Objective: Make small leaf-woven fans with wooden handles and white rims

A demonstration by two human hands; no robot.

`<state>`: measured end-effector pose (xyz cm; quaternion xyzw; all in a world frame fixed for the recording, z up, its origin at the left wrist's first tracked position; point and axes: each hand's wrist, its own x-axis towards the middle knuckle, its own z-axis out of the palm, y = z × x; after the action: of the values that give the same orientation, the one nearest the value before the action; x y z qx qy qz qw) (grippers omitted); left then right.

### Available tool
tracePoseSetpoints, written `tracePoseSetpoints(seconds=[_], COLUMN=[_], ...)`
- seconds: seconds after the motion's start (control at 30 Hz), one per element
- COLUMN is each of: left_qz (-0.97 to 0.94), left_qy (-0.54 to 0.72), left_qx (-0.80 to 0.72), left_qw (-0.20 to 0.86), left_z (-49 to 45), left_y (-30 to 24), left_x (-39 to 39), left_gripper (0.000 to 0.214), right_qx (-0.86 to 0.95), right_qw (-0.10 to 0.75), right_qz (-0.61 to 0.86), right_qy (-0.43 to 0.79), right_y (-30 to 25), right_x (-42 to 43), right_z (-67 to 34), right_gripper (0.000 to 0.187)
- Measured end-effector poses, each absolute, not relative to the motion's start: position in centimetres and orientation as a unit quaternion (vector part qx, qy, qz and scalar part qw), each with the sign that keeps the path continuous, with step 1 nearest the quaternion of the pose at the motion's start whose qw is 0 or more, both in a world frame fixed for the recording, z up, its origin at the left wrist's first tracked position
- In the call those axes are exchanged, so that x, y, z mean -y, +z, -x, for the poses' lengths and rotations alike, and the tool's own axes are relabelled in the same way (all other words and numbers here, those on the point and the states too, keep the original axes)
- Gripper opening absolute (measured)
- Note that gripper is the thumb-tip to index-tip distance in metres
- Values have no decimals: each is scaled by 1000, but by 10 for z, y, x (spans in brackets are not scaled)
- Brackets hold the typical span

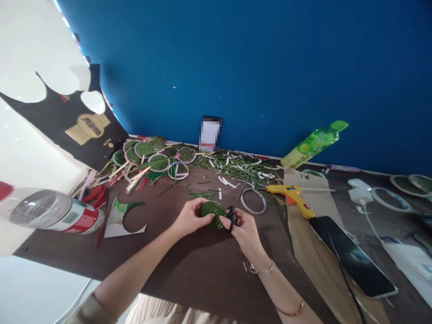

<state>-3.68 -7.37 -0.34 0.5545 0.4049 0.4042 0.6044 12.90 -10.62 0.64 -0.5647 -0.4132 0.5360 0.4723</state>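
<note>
Between my hands is a small round green disc [212, 211] with pale specks on its surface. My left hand [193, 217] pinches its left edge, the thumb on top. My right hand [245, 229] is closed around the black handles of a pair of scissors [231, 218], whose blades point up and away from me. The right thumb also presses on the disc's right side. Just beyond my right hand lies a white-rimmed ring [253, 200]. A heap of green and white trimmings [236, 166] spreads along the back of the dark table [189, 265].
Several round green paddles on sticks [144, 149] are piled at the back left. A large plastic bottle [60, 211] and a cut-out sheet [123, 218] lie left. On the right are a yellow glue gun [293, 198], a black phone [354, 256], cables and a leaning green bottle [313, 144].
</note>
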Motion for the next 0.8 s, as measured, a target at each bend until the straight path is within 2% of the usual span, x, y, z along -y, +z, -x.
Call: tracePoseSetpoints(seconds=[0.17,0.5,0.63,0.8], left_qz=[-551,-547,-569,-597], left_qy=[391,371,374,367], left_qx=[-421,-399,-393,-417], left_qw=[605,635,619,578], left_z=[36,40,40,40], left_y=[-3,-3,-1,1], left_x=[75,73,73,73], left_gripper=[20,26,28,18], right_qx=[418,424,421,439], right_qw=[467,470,469,454], right_qz=[562,574,569,561], right_qy=[539,519,528,535], right_y=[4,9,6,5], right_x=[106,106,105,106], right_z=[-129,-129,-129,-128], right_gripper=[43,41,42,40])
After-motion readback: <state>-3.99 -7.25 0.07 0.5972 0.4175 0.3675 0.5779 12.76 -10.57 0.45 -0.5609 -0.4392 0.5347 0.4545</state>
